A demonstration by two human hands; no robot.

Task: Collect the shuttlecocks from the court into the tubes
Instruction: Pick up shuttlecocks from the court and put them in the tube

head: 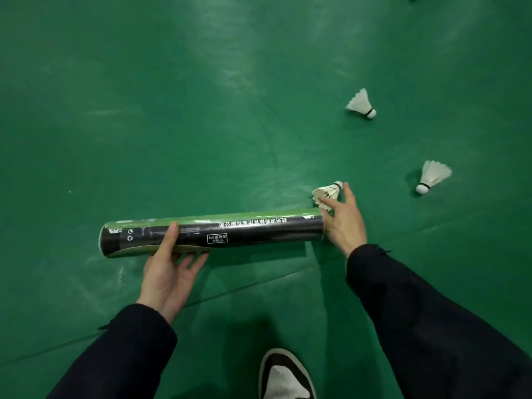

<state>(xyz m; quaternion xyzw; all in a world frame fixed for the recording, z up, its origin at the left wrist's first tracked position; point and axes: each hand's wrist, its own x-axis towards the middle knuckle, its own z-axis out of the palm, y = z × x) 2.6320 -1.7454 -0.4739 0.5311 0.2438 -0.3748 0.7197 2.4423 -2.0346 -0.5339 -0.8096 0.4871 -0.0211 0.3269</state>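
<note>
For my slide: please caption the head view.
Left hand holds tube; right hand takes a shuttlecock.

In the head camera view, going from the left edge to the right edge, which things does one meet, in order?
Tube, held by the left hand → shuttlecock in the right hand → right hand → far shuttlecock on the floor → right-most shuttlecock.
</note>
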